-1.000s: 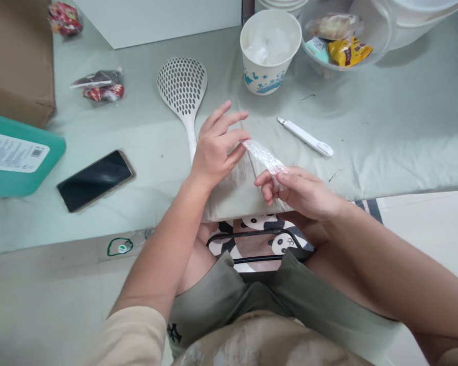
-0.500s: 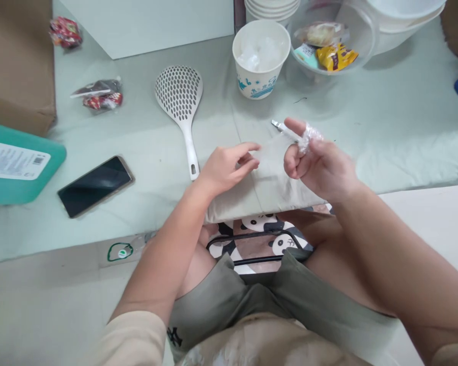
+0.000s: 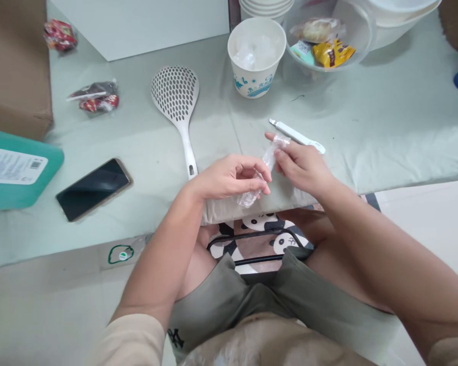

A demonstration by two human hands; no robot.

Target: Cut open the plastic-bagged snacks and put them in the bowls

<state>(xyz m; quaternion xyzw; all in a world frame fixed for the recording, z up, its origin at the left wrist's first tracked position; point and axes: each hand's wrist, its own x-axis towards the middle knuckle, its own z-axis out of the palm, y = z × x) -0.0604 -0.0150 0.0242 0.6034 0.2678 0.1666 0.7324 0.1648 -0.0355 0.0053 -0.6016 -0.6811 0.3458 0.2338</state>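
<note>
Pinching the near-left part of a crinkled clear plastic strip [image 3: 269, 156], my left hand [image 3: 229, 178] has its grip closed; the strip's long axis slants far right, where my right hand [image 3: 303, 165] holds it under the thumb. Just beyond lies a white cutter [image 3: 296, 134]; farther, leftward, a paper cup [image 3: 254, 81].

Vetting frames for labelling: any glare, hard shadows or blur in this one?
Head view: diffuse light, soft shadows, as by the clear bowl; head view: small glints on the clear plastic film, faint sheen on the phone screen; head view: print on the white label too soft to read.
</note>
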